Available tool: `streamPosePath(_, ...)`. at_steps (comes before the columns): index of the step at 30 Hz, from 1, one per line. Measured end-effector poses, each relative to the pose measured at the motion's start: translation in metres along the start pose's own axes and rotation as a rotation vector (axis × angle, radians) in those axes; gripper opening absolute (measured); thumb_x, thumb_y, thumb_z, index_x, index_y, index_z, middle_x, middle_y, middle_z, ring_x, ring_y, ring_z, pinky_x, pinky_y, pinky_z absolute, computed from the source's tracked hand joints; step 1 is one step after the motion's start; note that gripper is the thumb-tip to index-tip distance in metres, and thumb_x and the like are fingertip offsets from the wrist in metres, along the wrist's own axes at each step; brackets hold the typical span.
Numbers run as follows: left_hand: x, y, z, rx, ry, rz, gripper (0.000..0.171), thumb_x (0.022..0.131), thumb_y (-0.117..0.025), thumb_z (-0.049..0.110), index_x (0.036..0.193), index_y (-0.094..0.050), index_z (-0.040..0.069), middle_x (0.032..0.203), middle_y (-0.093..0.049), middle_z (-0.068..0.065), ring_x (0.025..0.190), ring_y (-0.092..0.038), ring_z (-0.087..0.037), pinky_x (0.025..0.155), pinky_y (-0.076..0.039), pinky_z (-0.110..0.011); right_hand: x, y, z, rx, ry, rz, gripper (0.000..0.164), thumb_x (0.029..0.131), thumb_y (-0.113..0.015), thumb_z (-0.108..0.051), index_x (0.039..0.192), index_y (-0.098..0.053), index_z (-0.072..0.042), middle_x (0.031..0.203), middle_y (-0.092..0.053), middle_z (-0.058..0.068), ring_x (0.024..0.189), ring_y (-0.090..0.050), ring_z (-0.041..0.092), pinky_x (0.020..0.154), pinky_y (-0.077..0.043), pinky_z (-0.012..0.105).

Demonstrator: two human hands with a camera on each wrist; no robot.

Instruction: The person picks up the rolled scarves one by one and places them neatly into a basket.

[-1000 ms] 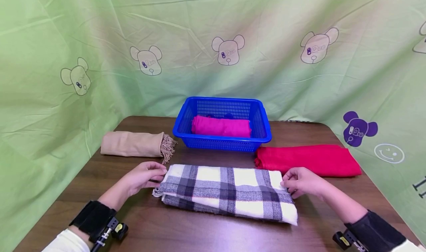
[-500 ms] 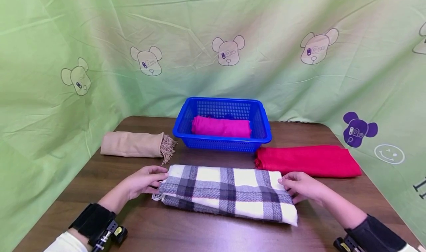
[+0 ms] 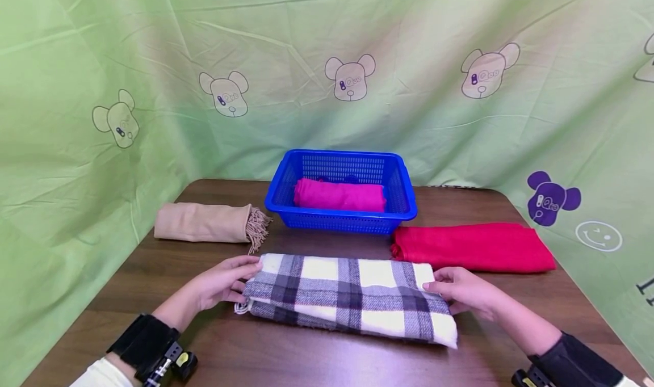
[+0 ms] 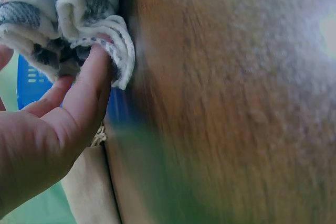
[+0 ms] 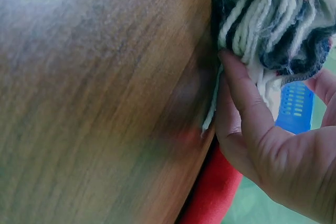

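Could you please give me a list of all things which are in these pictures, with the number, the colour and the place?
Plaid scarf: one, white, grey and black, table front
Basket: one, blue, table back
Pink cloth: one, inside the basket
Beige scarf: one, table left
Red cloth: one, table right
Table: one, brown, under them
Backdrop: count unclear, green, with printed figures, around the table
Sleeves: two, white, bottom corners
Wristbands: two, black, one per wrist
Small devices: two, black and yellow, at the wristbands
Left hand: one, gripping the plaid scarf's left end
Right hand: one, gripping its right end
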State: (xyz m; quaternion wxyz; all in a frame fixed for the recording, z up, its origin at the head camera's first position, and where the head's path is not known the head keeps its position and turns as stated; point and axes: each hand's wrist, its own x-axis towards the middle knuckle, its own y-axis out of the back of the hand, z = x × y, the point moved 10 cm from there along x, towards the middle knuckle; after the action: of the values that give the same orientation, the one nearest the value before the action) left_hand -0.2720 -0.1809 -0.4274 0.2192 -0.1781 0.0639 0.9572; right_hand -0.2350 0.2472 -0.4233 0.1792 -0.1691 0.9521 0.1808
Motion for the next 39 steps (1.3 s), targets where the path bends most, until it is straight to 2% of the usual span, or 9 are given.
streamPosePath(4,0.002,-0.003,-0.001,0.006,0.002,0.012,0.073,0.094,-0.061,0.026,0.147,-0.022,-0.005,0.098,-0.063,-0.007,0.077,-0.064,-0.017,0.067,-0.056,-0.032,0.002,-0.005,-0.001,0.047,0.021,-0.033,0.040,0.092,-0.065,-0.017,0.114,-0.049,0.013,0.094,-0.061,0.010,0.084,-0.063,0.021,0.071,-0.059,0.044)
streamPosePath(9,0.006,-0.006,-0.003,-0.002,-0.004,0.019,0.068,0.093,-0.063,0.021,0.143,-0.027,-0.006,0.095,-0.067,-0.005,0.081,-0.067,-0.019,0.068,-0.055,-0.034,0.006,-0.010,-0.002,0.093,0.045,-0.047,0.030,0.089,-0.067,-0.011,0.106,-0.052,0.009,0.088,-0.060,0.008,0.081,-0.063,0.019,0.069,-0.060,0.041)
streamPosePath(15,0.010,-0.010,-0.006,-0.011,0.003,0.023,0.063,0.092,-0.063,0.019,0.140,-0.031,-0.006,0.094,-0.069,-0.007,0.083,-0.068,-0.022,0.076,-0.056,-0.041,0.007,-0.013,-0.001,0.130,0.056,-0.051,0.033,0.088,-0.065,-0.005,0.110,-0.048,0.013,0.089,-0.060,0.008,0.080,-0.064,0.019,0.068,-0.060,0.040)
streamPosePath(20,0.012,-0.014,-0.002,-0.038,-0.025,-0.003,0.055,0.093,-0.062,0.015,0.136,-0.037,-0.007,0.095,-0.070,-0.009,0.082,-0.069,-0.023,0.075,-0.058,-0.041,0.008,-0.015,-0.005,0.151,0.051,-0.056,0.039,0.086,-0.065,-0.003,0.115,-0.045,0.015,0.091,-0.064,0.009,0.081,-0.066,0.022,0.070,-0.060,0.042)
streamPosePath(24,0.015,-0.017,0.000,-0.063,-0.042,-0.021,0.050,0.093,-0.061,0.012,0.134,-0.040,-0.007,0.095,-0.070,-0.009,0.082,-0.069,-0.022,0.076,-0.058,-0.042,0.010,-0.016,-0.007,0.161,0.047,-0.057,0.040,0.084,-0.065,-0.001,0.114,-0.044,0.015,0.089,-0.065,0.009,0.079,-0.067,0.021,0.068,-0.060,0.041)
streamPosePath(31,0.016,-0.018,0.001,-0.084,-0.038,0.001,0.053,0.090,-0.060,0.008,0.134,-0.037,-0.007,0.092,-0.069,-0.008,0.080,-0.069,-0.020,0.073,-0.059,-0.039,0.011,-0.017,-0.006,0.197,0.040,-0.058,0.040,0.083,-0.064,0.000,0.114,-0.044,0.014,0.087,-0.066,0.008,0.077,-0.068,0.020,0.067,-0.060,0.038)
streamPosePath(39,0.016,-0.018,0.006,-0.085,-0.038,0.025,0.050,0.087,-0.060,0.006,0.131,-0.040,-0.007,0.090,-0.068,-0.007,0.078,-0.068,-0.018,0.070,-0.059,-0.036,0.009,-0.017,-0.008,0.241,0.047,-0.072,0.037,0.084,-0.062,0.000,0.113,-0.044,0.013,0.086,-0.067,0.008,0.077,-0.069,0.020,0.067,-0.060,0.038)
